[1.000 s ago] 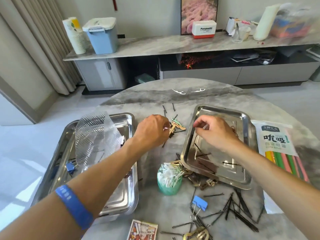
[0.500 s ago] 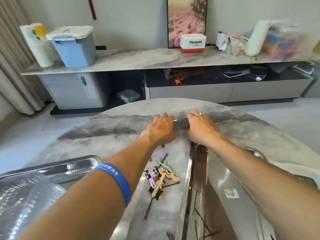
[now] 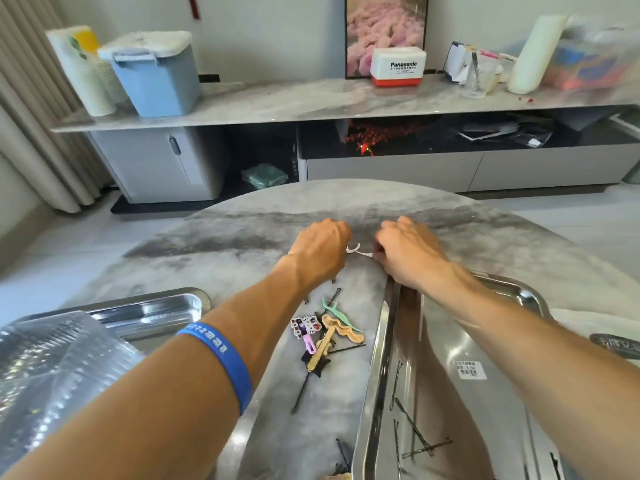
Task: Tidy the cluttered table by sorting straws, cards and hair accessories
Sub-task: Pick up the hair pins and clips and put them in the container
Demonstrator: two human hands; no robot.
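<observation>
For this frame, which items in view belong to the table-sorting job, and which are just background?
Job items:
- left hand and right hand, at a white floss pick
- hair clips on the table
- right tray with bobby pins
- left tray

Background:
- blue bin
- Panasonic box
- paper cups

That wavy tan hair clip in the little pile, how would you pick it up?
Pinch the wavy tan hair clip across its narrow width near its right end, coming straight down from above. It lies flat on the table, and its left end overlaps the yellow clip.
</observation>
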